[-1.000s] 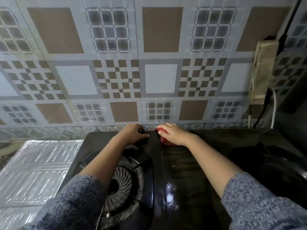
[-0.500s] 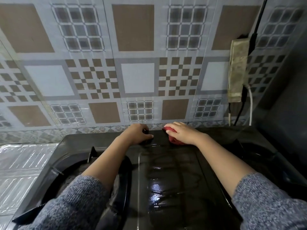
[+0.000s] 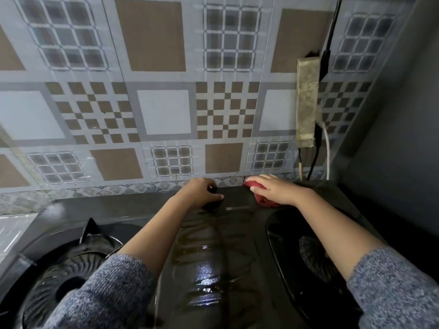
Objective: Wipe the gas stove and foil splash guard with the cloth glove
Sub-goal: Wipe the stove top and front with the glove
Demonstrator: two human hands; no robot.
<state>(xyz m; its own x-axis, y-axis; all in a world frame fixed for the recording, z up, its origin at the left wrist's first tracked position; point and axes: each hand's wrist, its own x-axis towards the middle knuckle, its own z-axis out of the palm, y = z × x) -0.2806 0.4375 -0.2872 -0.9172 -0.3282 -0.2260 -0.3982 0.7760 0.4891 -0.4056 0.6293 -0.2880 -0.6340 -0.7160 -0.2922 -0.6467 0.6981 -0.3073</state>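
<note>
From my end, the step in hand looks like wiping the back strip of the gas stove [image 3: 213, 245], right where it meets the wall. My right hand [image 3: 278, 192] lies on the cloth glove [image 3: 263, 203], fingers laid nearly flat over it and pressing it onto the black top at the rear edge, just behind the right burner [image 3: 308, 252]. My left hand [image 3: 202, 192] is a little way to its left, the two hands apart. Its fingers curl over the stove's back rim with the thumb on top, which I read as a steadying grip, though the fingertips are hidden behind the rim.

To do this well, I would press evenly through the palm and run the glove along the rim in long overlapping passes. I would work the cloth's edge into the seam under the patterned wall sheet [image 3: 164, 110], which I take to be the foil splash guard. I would also steer clear of the cables by the power strip [image 3: 307, 103].

The glove is red, bunched and mostly covered by the hand; only its edges show. The stove's centre panel is glossy, with wet-looking streaks catching the light.
</note>
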